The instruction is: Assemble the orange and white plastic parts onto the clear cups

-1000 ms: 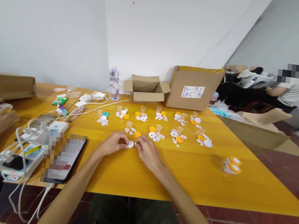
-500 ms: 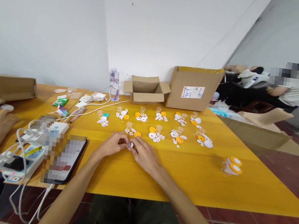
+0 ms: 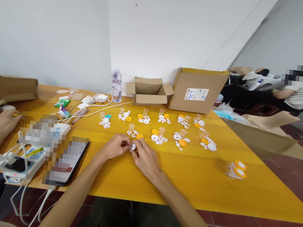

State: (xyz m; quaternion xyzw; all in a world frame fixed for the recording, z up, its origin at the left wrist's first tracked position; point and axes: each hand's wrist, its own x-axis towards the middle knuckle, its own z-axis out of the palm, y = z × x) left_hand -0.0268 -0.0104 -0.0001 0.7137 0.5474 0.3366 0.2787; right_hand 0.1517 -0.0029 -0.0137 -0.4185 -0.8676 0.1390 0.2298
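Observation:
A small white round piece (image 3: 133, 146) sits between my two hands, low over the table. My left hand (image 3: 115, 148) pinches its left side with thumb and forefinger. From the right, my right hand (image 3: 146, 158) grips the same piece with its fingertips. Just beyond my hands lies a set with a clear cup (image 3: 131, 127), white perforated pieces and an orange ring lid (image 3: 139, 136). Several similar sets spread across the table in two rows, one with a teal lid (image 3: 108, 116). Off to the right stand clear cups with orange-and-white lids (image 3: 239, 173).
A phone (image 3: 67, 162) and a power strip (image 3: 35, 157) with white cables lie left of my arms. Another person's hand (image 3: 6, 123) is at the far left. An open carton (image 3: 150, 99), a closed carton (image 3: 196, 91) and a water bottle (image 3: 117, 86) stand along the back.
My hands stay together on the white piece, which has turned slightly so more of its flat face shows. At the far left, the other person's hand has moved right.

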